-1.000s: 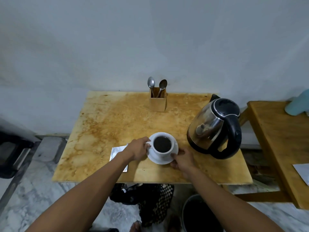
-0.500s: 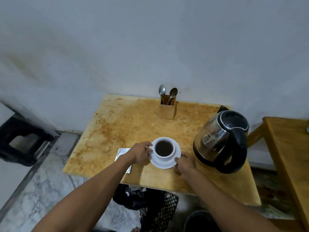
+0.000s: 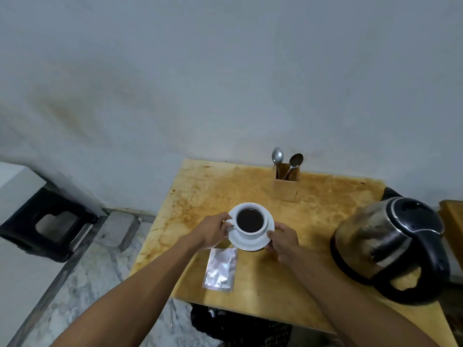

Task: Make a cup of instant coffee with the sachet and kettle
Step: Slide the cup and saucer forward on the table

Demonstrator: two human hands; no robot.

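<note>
A white cup [image 3: 251, 232] full of dark coffee sits on a white saucer [image 3: 246, 242], held above the stained wooden table [image 3: 225, 191]. My left hand [image 3: 213, 231] grips the saucer's left rim beside the cup handle. On the saucer's right rim my right hand [image 3: 283, 242] is closed. A silver sachet [image 3: 221, 269] lies flat on the table just below the saucer. The steel kettle [image 3: 390, 249] with a black lid and handle stands at the table's right end.
A wooden holder [image 3: 285, 186] with two spoons stands at the back of the table against the wall. A black stool [image 3: 47, 224] is on the floor to the left. A second wooden table's edge [image 3: 453, 221] shows at the far right.
Both hands have lifted the saucer with the cup off the table, uncovering the sachet. The camera has swung to the left and tilted up.
</note>
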